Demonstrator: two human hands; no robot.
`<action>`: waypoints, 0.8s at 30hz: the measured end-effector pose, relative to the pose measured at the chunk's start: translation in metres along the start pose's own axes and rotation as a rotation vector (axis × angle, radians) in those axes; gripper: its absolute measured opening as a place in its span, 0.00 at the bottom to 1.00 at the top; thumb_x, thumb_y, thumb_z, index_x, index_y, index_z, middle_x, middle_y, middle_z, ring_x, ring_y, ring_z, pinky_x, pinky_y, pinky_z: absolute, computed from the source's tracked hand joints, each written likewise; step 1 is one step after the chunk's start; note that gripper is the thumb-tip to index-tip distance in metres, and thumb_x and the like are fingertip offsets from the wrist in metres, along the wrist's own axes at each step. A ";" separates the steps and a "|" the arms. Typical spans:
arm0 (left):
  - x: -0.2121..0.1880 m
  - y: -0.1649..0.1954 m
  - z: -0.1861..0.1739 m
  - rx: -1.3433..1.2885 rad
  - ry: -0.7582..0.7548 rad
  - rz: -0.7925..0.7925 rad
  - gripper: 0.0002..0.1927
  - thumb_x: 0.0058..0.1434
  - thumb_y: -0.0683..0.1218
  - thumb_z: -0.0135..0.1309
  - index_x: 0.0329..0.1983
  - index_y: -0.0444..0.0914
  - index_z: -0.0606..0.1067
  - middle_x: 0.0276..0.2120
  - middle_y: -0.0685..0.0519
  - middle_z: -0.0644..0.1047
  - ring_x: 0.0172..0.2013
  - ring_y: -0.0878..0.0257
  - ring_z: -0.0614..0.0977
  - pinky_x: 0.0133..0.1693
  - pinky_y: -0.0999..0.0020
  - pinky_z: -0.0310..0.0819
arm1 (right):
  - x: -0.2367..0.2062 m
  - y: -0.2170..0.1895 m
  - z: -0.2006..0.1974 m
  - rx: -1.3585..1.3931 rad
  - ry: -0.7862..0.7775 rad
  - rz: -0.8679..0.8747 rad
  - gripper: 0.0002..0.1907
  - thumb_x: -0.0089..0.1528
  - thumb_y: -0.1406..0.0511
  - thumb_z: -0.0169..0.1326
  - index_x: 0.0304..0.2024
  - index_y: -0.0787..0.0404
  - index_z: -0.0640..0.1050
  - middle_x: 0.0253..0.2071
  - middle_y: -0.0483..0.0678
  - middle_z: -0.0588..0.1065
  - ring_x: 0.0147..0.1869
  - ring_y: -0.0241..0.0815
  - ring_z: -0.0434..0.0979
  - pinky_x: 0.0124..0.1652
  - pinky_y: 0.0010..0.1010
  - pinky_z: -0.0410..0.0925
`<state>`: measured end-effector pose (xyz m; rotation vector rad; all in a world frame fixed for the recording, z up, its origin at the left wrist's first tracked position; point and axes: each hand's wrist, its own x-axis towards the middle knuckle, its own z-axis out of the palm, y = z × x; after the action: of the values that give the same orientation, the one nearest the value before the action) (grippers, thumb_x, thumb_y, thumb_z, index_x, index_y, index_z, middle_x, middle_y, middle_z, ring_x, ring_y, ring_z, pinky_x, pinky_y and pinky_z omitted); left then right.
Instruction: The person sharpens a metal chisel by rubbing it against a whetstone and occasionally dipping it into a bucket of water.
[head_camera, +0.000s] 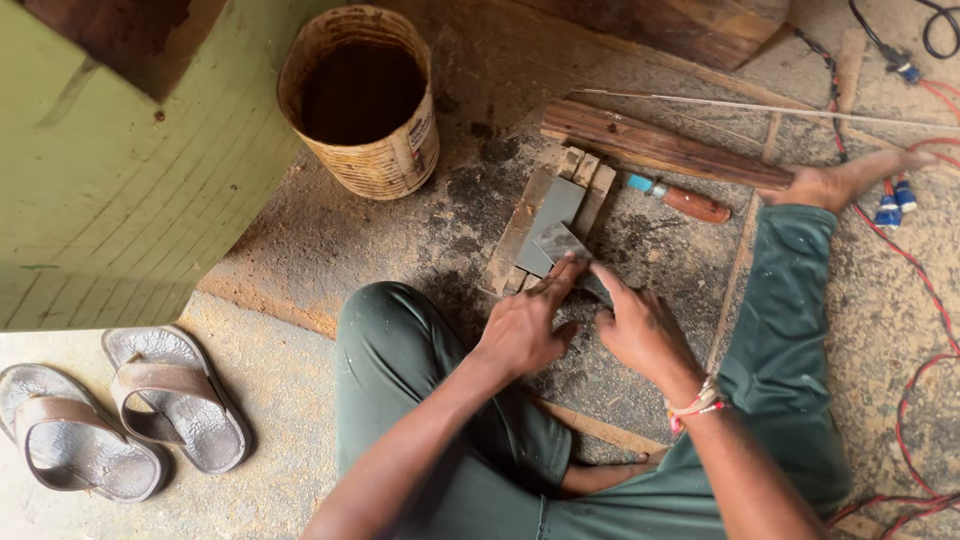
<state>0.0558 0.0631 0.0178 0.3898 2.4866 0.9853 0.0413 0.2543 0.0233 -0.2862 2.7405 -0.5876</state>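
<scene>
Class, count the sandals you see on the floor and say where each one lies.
2. One sandal lies at the far lower left; the other sandal sits just right of it, beside the person's knee. Both are apart from the hands; none looks hidden.

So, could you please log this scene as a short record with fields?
setting: dusty ground, person seated
left hand: fingers pressing a flat metal blade
right hand: on the blade's near end
under blade: grey stone set in a wooden holder
nearby: rusty can, wood-handled tool, sandals, red cables
</scene>
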 end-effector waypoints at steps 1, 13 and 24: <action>0.010 -0.002 0.001 0.056 -0.170 -0.118 0.48 0.62 0.55 0.54 0.80 0.45 0.44 0.73 0.45 0.58 0.42 0.46 0.85 0.48 0.58 0.81 | 0.004 0.000 -0.004 -0.050 -0.031 0.008 0.38 0.56 0.70 0.54 0.70 0.54 0.64 0.17 0.57 0.74 0.20 0.53 0.76 0.27 0.44 0.70; -0.015 -0.008 0.017 -0.063 -0.014 -0.003 0.57 0.54 0.61 0.61 0.77 0.41 0.43 0.76 0.46 0.45 0.51 0.43 0.80 0.51 0.55 0.77 | -0.004 -0.023 -0.012 -0.333 0.123 -0.230 0.27 0.63 0.51 0.54 0.64 0.46 0.75 0.11 0.50 0.70 0.11 0.42 0.67 0.15 0.35 0.62; 0.052 -0.004 0.012 0.115 -0.060 -0.072 0.52 0.60 0.60 0.55 0.81 0.47 0.42 0.71 0.44 0.61 0.30 0.55 0.81 0.33 0.62 0.79 | 0.042 0.012 -0.022 -0.320 0.040 -0.144 0.29 0.64 0.52 0.52 0.69 0.39 0.69 0.10 0.45 0.69 0.09 0.38 0.67 0.11 0.31 0.62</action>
<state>0.0166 0.0886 -0.0077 0.3573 2.4917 0.7930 -0.0069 0.2621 0.0264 -0.5556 2.8640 -0.1863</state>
